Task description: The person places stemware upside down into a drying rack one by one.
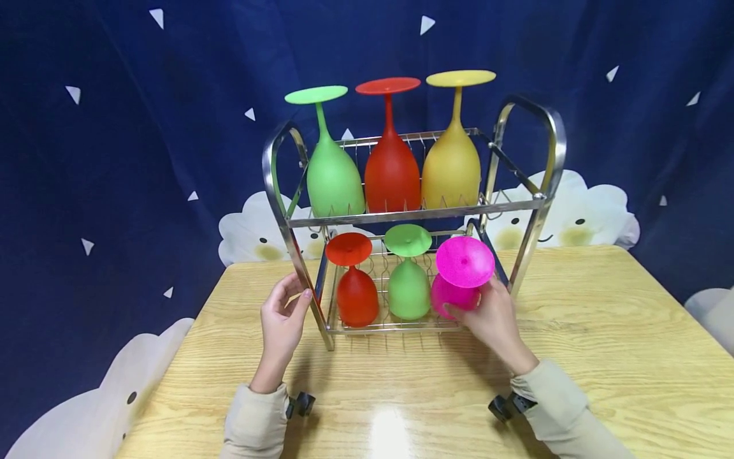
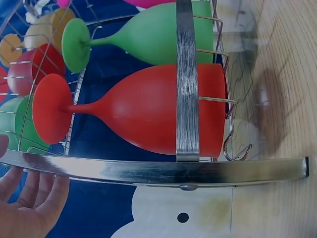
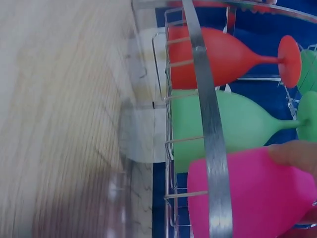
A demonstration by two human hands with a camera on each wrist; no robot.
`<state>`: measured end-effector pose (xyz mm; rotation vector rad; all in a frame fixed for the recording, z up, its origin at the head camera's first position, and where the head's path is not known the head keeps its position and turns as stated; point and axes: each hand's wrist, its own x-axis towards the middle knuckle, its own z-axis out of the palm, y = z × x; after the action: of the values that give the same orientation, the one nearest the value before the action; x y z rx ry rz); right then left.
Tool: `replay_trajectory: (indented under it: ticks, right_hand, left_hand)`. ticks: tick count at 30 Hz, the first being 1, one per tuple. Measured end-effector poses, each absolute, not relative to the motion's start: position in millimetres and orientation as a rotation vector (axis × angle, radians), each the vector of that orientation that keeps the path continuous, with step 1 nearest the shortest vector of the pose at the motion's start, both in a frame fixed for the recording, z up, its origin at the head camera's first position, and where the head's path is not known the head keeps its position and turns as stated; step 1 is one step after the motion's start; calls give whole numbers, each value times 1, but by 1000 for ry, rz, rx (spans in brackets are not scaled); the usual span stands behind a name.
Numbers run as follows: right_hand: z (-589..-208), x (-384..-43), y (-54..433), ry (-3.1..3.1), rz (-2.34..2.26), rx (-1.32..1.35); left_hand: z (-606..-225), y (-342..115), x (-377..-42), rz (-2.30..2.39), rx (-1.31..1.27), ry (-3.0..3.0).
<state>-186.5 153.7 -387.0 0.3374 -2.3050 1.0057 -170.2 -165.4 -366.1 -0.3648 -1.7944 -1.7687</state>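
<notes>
My right hand (image 1: 494, 317) grips the bowl of a pink wine glass (image 1: 465, 262), which is upside down at the right end of the lower shelf. In the right wrist view a finger (image 3: 297, 154) lies along the pink bowl, behind the rack's front bar. My left hand (image 1: 283, 315) holds the left front leg of the metal two-tier rack (image 1: 304, 271), thumb in front and fingers behind. Beside the pink glass on that shelf stand an upturned green wine glass (image 1: 409, 290) and a red one (image 1: 358, 298).
On the upper shelf, larger upturned wine glasses stand in a row: green (image 1: 335, 175), red (image 1: 392, 169) and yellow (image 1: 452, 162). The rack stands on a wooden table (image 1: 602, 331). Behind it hangs a dark blue curtain (image 1: 189, 95) with white cloud shapes.
</notes>
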Motion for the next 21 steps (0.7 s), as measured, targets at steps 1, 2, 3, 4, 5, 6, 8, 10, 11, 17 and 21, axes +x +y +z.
replay_trajectory:
  ticks: [1,2,3,4,5,6,8,10,11,17,21]
  right_hand:
    - [-388,-188,154,-2324,1009,329]
    - [-388,-190,153,-2341,1009,317]
    - [-389,-192,153,-2358,1008,304]
    - [-390,-194,153,-2375,1008,290]
    - [-391,-196,153,-2392,1007,272]
    - [-393,-197,153,-2411,1003,250]
    - [-395,-200,152,-2434,1013,205]
    - [-397,-203,151,-2453,1034,164]
    - [-398,-204,151,-2460,1043,147]
    - [-404,-207,150,-2463,1133,96]
    - [-409,-204,152,-2429,1281,126]
  left_hand:
    - [-366,-165,-170,-1770,-365,-1793]
    - [-366,-165,-170,-1770,-366,-1793]
    - [-366,-165,-170,-1772,-366,-1790]
    - [-366,-165,-170,-1777,-371,-1787]
    - [-366,-165,-170,-1779,-378,-1783]
    - [-367,-164,-170,-1782,-385,-1781]
    - [-367,-165,-171,-1784,-398,-1777]
    - [-368,-165,-171,-1790,-410,-1770]
    - [-368,-165,-171,-1793,-415,-1766]
    - [-368,-164,-170,-1800,-428,-1755]
    - [-368,-165,-171,-1798,-435,-1757]
